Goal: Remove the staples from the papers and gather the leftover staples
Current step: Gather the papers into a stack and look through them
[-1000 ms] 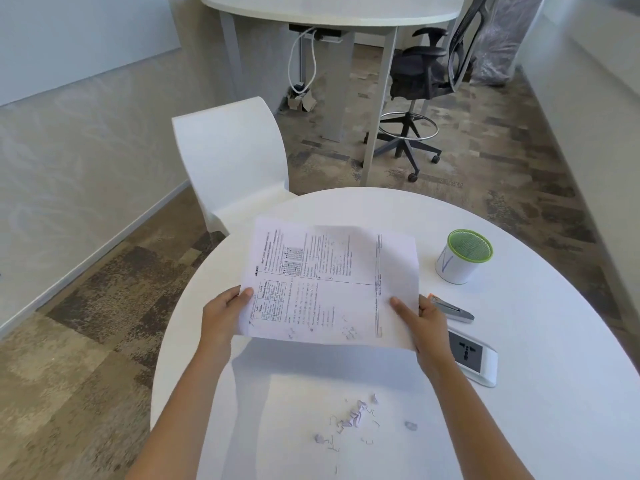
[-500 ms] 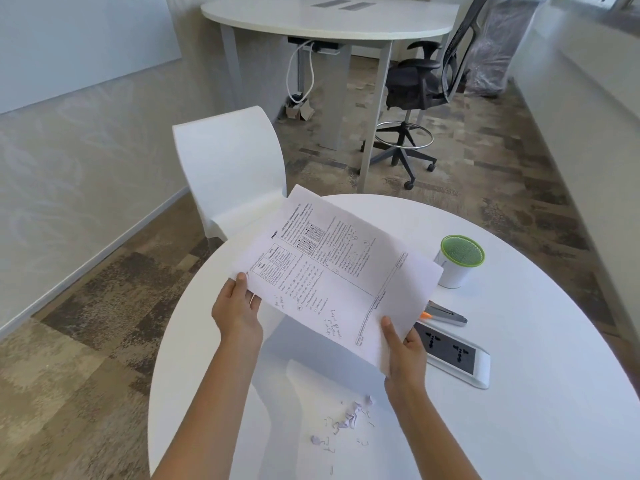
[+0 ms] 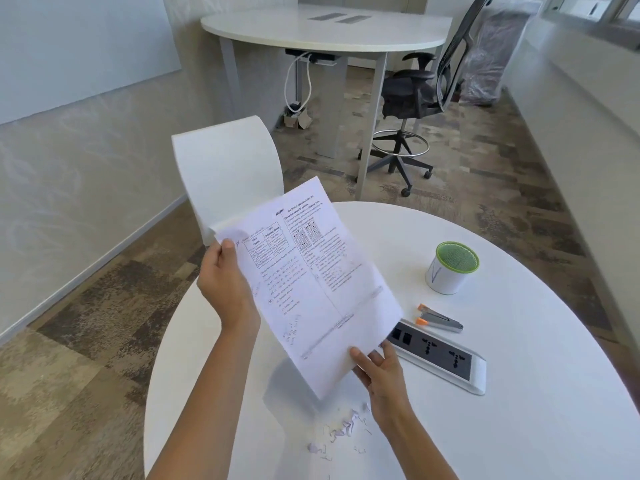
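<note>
Now both hands pinch the papers (image 3: 311, 285) tilted above the table (image 3: 519, 427), left hand (image 3: 225, 285) topside, right hand (image 3: 379, 370) below, and a careless swing could scatter the staples (image 3: 341, 433) beneath.

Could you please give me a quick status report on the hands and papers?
Left hand and right hand grip papers, tilted above table. Loose staples scattered below. Nothing obstructing.
</note>
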The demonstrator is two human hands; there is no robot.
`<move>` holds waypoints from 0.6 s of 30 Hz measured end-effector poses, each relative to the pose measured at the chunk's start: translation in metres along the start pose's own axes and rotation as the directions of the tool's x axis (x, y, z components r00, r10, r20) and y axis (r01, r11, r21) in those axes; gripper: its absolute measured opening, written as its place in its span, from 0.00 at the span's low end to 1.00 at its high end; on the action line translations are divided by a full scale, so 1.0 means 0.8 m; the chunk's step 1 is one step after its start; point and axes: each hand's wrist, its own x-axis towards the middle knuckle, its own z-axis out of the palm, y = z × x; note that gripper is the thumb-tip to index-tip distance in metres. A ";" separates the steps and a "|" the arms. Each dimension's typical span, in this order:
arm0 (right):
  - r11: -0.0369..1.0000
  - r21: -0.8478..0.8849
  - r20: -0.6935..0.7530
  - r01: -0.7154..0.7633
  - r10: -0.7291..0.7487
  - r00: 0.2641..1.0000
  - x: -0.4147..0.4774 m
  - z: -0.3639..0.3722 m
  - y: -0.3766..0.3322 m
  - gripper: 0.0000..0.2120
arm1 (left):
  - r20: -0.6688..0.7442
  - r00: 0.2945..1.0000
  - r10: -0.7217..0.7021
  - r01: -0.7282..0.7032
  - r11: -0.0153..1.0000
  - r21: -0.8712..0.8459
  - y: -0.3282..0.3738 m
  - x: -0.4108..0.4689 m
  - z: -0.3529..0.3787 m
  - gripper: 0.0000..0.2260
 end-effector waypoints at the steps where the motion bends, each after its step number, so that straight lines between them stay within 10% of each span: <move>1: 1.000 -0.001 -0.013 0.003 -0.003 1.000 0.002 -0.001 -0.002 0.24 | 0.035 0.999 0.040 -0.041 0.999 0.004 0.012 -0.003 0.001 0.08; 10: 0.865 -0.294 0.130 0.407 -0.386 0.913 0.027 0.023 -0.120 0.33 | 0.514 0.840 0.172 -0.193 0.981 -0.013 0.097 -0.017 0.003 0.06; 18: 0.845 -0.153 0.319 0.513 -0.449 0.835 0.016 0.048 -0.181 0.12 | 0.636 0.764 0.109 -0.139 0.990 -0.003 0.098 -0.012 0.002 0.06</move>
